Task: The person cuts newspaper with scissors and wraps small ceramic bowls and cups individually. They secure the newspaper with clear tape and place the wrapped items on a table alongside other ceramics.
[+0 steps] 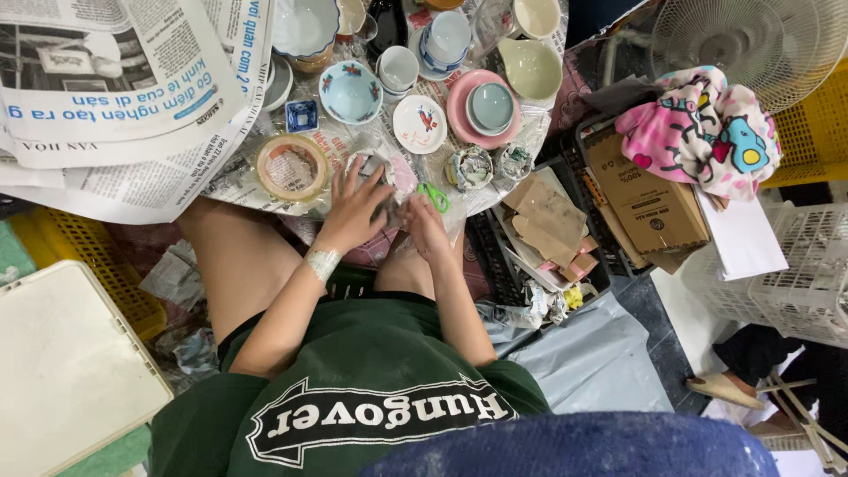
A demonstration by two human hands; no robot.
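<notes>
Both hands (389,216) press a paper-wrapped bundle (375,168) beside tape roll (291,166)

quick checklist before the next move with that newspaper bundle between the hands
1. Both hands on the newspaper-wrapped bundle: left hand and right hand touch it: ok.
2. Bundle fully covered: cannot tell, hands hide it.
3. Tape roll in reach beside the left hand: ok.
4. Green scissors close by the right hand: ok.
5. Spare newspaper at hand: ok.
6. Bowls and plates crowd close behind the bundle: not ok.

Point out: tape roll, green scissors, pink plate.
tape roll (291,166), head view, on its near rim
green scissors (434,196), head view, on the handle loops
pink plate (461,113), head view, on its bare left rim
</notes>
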